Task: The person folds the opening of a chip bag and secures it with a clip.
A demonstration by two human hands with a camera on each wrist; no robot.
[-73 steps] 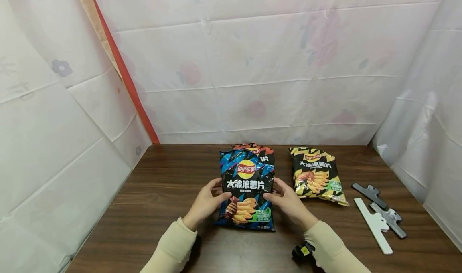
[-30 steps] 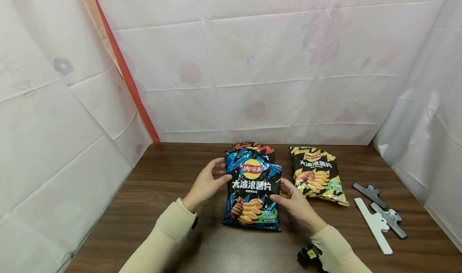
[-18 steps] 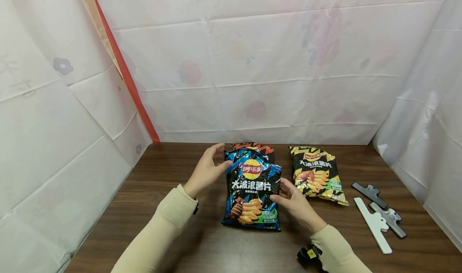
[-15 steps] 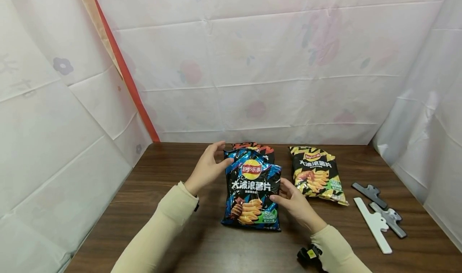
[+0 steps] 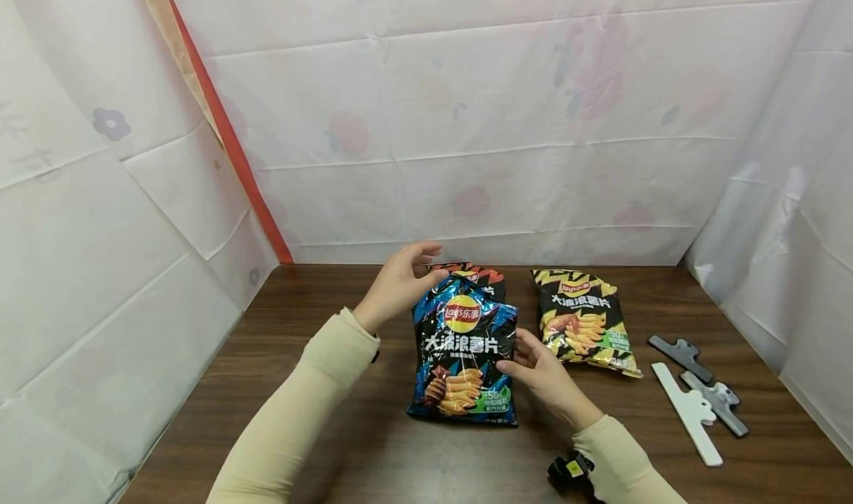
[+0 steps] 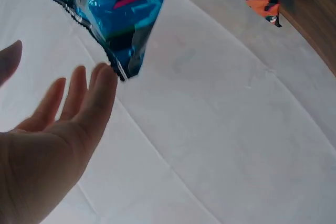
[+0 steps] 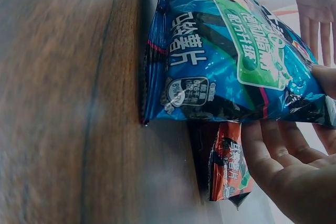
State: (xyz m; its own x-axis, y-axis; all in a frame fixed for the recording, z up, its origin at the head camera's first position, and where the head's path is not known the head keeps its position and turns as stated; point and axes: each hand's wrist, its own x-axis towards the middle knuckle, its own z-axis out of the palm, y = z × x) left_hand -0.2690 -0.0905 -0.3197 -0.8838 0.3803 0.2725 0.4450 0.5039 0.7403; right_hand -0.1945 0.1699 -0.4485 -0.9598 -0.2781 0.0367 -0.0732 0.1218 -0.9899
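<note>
A blue-and-black bag of potato chips [image 5: 463, 341] stands upright on the dark wood table [image 5: 320, 326], its front facing me. My right hand [image 5: 553, 385] grips its right edge, thumb in front and fingers behind; the right wrist view shows those fingers [image 7: 270, 148] against the bag's side. My left hand [image 5: 398, 286] is raised at the bag's top left corner with fingers spread. In the left wrist view, its fingertips are right at the bag's crimped top seal [image 6: 92, 30], thumb apart. Behind the blue bag is a red bag of chips [image 5: 492, 278], mostly hidden.
To the right lies a yellow-and-black bag of chips [image 5: 583, 319]. Beyond it, near the table's right edge, are a dark grey clip [image 5: 681, 356], a grey clip [image 5: 723, 406] and a long white clip [image 5: 686, 411]. A pale patterned sheet [image 5: 466, 119] hangs behind the table.
The blue bag shifted slightly right. My left hand released the bag's left side and rose to its top left corner. The right hand kept its grip.
</note>
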